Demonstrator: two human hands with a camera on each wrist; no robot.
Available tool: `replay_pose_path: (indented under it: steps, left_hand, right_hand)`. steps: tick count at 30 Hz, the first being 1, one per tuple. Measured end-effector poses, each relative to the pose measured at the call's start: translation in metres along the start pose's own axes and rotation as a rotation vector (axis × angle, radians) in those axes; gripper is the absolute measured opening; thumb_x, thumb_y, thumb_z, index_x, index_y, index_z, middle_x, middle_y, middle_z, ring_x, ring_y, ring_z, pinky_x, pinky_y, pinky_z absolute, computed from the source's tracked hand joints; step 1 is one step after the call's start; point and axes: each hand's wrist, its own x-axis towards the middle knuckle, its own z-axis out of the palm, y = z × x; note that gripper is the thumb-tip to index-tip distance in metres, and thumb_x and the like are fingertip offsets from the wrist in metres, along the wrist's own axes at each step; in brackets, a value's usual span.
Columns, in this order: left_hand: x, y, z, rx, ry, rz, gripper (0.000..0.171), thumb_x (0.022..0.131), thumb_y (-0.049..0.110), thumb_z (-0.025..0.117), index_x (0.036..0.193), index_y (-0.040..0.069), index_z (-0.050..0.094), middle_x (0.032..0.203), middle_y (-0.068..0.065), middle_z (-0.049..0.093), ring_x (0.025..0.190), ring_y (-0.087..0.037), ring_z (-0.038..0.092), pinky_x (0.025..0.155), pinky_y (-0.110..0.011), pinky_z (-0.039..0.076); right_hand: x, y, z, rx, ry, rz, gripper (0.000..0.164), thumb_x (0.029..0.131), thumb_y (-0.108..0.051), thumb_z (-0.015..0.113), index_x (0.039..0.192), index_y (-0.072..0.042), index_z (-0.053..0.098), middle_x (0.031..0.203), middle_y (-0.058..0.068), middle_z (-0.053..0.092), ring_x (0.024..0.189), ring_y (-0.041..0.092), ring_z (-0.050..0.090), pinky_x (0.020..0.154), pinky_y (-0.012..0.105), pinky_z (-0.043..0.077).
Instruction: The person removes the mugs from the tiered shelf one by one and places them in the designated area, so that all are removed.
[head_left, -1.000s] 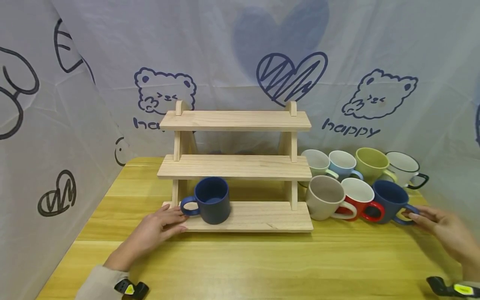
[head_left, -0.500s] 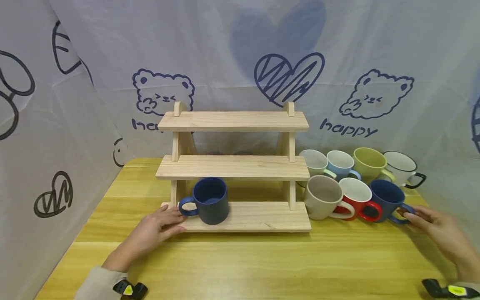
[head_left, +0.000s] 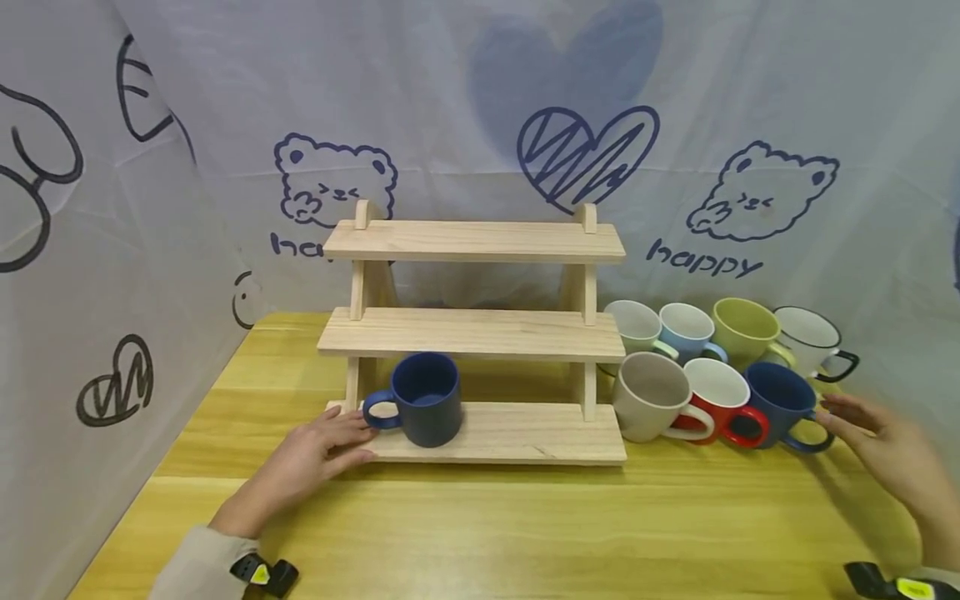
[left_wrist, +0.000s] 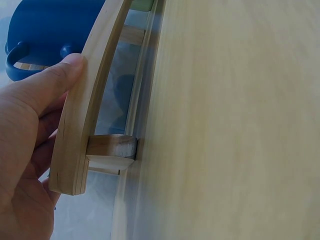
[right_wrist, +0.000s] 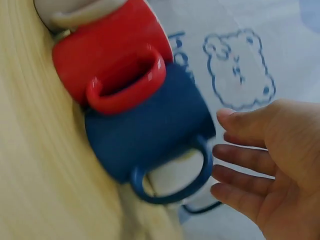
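Observation:
My left hand (head_left: 311,450) grips the left end of the wooden three-tier display shelf (head_left: 472,333) at its bottom board, thumb along the front edge. Beside those fingers, a dark blue mug (head_left: 427,404) stands upright on that board with its handle to the left. On the right, a second blue mug (head_left: 780,404) stands on the table, last in the front row. My right hand (head_left: 888,450) is just off its handle, fingers loosely extended and holding nothing. In the right wrist view, a small gap separates the fingertips (right_wrist: 220,150) from the mug's handle (right_wrist: 175,187).
A red mug (head_left: 720,396) and a beige mug (head_left: 652,396) stand left of that blue mug. Behind are a green mug (head_left: 742,333), a light blue mug (head_left: 686,329) and a black-rimmed white mug (head_left: 806,337). A printed cloth (head_left: 465,125) hangs behind the table (head_left: 495,533).
My right hand has let go of the right-hand blue mug's handle and lifted slightly off it. My left hand stays at the shelf's end. The view shifts slightly.

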Motion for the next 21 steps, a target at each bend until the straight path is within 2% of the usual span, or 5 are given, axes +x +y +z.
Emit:
replay_pose_path:
  steps: [4,9,12,16,21]
  left_hand:
    - [0.001,0.0,0.0,0.004,0.004,0.005,0.031,0.088,0.03,0.073,0.111,0.009,0.075,0.117,-0.005,0.07,0.119,-0.027,0.06,0.112,-0.052,0.033]
    - [0.001,0.001,-0.002,-0.003,-0.008,-0.006,0.032,0.089,0.032,0.072,0.111,0.009,0.075,0.119,-0.005,0.069,0.119,-0.028,0.06,0.113,-0.051,0.032]
    - [0.001,0.0,-0.002,-0.008,-0.015,-0.011,0.033,0.09,0.033,0.071,0.111,0.009,0.075,0.119,-0.005,0.069,0.12,-0.028,0.059,0.114,-0.051,0.031]
    - [0.001,-0.002,-0.001,-0.004,-0.014,-0.008,0.033,0.089,0.033,0.071,0.112,0.009,0.075,0.119,-0.005,0.069,0.119,-0.027,0.059,0.114,-0.052,0.031]
    - [0.001,-0.002,0.0,-0.002,-0.008,0.004,0.032,0.088,0.031,0.073,0.111,0.009,0.075,0.118,-0.004,0.069,0.119,-0.027,0.06,0.113,-0.052,0.032]
  right_hand:
    - [-0.001,-0.023,-0.003,-0.034,0.046,-0.051,0.054,0.101,-0.03,0.057,0.131,0.014,0.049,0.124,0.042,0.05,0.107,0.06,0.049,0.074,0.044,0.056]
    - [-0.004,-0.055,-0.003,-0.082,0.032,-0.039,0.057,0.102,-0.035,0.054,0.136,0.011,0.047,0.132,0.042,0.044,0.107,0.063,0.049,0.077,0.071,0.047]
    - [-0.006,-0.072,-0.001,-0.066,0.022,-0.117,0.05,0.099,-0.031,0.061,0.132,0.006,0.054,0.129,0.036,0.051,0.104,0.054,0.058,0.075,0.046,0.059]
    - [-0.009,-0.094,0.006,-0.04,-0.005,-0.274,0.041,0.094,-0.026,0.069,0.127,-0.004,0.062,0.118,0.024,0.063,0.094,0.038,0.066,0.064,0.022,0.052]
    - [-0.012,-0.122,0.02,-0.04,-0.06,-0.418,0.04,0.091,-0.025,0.073,0.128,-0.016,0.063,0.119,0.008,0.065,0.101,0.025,0.059,0.077,0.023,0.05]
